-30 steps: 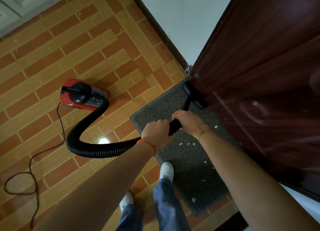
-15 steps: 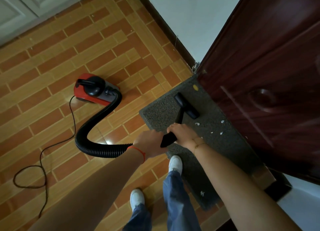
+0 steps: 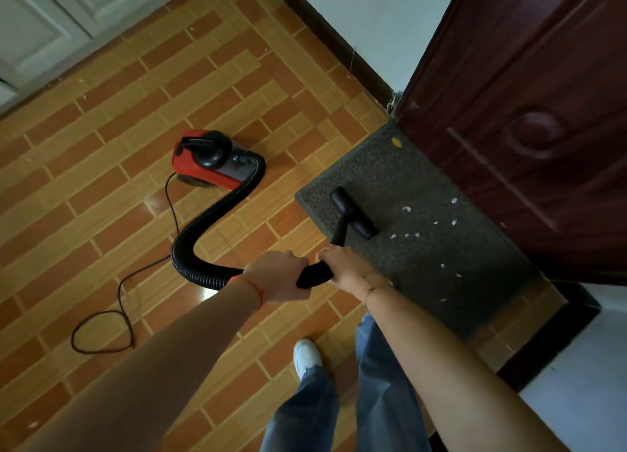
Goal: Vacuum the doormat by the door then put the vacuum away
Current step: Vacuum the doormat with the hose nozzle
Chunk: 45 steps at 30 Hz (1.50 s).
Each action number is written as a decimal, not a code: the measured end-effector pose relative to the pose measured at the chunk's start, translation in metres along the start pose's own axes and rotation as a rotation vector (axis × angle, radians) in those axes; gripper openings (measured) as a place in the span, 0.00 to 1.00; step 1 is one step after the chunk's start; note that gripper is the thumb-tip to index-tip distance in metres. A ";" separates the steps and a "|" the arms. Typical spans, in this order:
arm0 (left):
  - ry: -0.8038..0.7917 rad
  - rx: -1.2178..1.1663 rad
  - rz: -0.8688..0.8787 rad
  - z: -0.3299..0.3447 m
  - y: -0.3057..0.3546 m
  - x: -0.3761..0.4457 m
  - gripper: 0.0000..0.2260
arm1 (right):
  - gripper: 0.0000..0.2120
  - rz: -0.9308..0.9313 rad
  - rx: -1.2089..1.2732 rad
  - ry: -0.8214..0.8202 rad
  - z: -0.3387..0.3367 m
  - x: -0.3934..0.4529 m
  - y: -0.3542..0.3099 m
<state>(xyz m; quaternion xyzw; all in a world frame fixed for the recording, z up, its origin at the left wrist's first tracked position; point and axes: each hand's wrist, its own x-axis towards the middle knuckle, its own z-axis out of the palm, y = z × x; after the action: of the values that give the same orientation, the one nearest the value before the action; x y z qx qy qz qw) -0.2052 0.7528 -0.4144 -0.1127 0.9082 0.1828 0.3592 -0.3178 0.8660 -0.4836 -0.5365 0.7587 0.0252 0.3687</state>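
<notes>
Fingers of both the left hand (image 3: 278, 275) and right hand (image 3: 344, 265) curl round the black vacuum wand (image 3: 314, 276); its brush nozzle (image 3: 353, 213) rests on the grey doormat (image 3: 424, 248) beside white paper scraps (image 3: 453, 222), red canister (image 3: 212, 159) behind on tiled floor (image 3: 118, 187).

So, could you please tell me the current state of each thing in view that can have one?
doormat: flat by the door, white scraps on it.
nozzle: resting on the doormat.
hose: curved across the floor.
vacuum: on the floor, cord attached.
cord: looped loosely.
door: beside the mat; whether latched is unclear.
left hand: grips the hose end.
right hand: grips the wand handle.
</notes>
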 end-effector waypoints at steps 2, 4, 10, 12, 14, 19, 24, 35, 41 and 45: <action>-0.002 0.035 0.004 0.006 -0.004 -0.010 0.14 | 0.05 0.006 0.006 0.000 0.006 -0.005 -0.011; -0.002 0.061 0.009 0.011 -0.006 -0.017 0.14 | 0.06 0.021 0.010 0.005 0.012 -0.009 -0.019; 0.026 0.068 0.025 0.019 0.006 -0.017 0.14 | 0.05 0.046 0.048 0.024 0.025 -0.018 -0.013; 0.047 0.067 0.030 0.020 0.016 -0.009 0.14 | 0.06 0.056 0.061 0.040 0.026 -0.020 0.000; 0.062 0.064 0.030 0.019 0.028 0.001 0.14 | 0.06 0.069 0.059 0.055 0.024 -0.023 0.015; 0.079 0.049 0.034 0.006 0.059 0.036 0.13 | 0.05 0.119 0.058 0.085 0.017 -0.027 0.064; 0.089 0.016 0.002 -0.017 0.094 0.077 0.11 | 0.06 0.119 0.057 0.082 -0.007 -0.033 0.115; 0.144 -0.043 -0.052 -0.067 0.165 0.164 0.10 | 0.07 0.086 0.050 0.100 -0.064 -0.039 0.229; 0.165 -0.067 -0.047 -0.094 0.194 0.205 0.12 | 0.07 0.084 0.031 0.090 -0.089 -0.037 0.282; 0.169 -0.064 -0.036 -0.106 0.207 0.222 0.12 | 0.08 0.085 0.045 0.071 -0.098 -0.038 0.307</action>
<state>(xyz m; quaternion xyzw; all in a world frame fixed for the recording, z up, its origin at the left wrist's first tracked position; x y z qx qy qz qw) -0.4989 0.8803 -0.4452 -0.1555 0.9268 0.1953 0.2807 -0.6202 0.9832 -0.4999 -0.4960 0.7936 0.0048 0.3523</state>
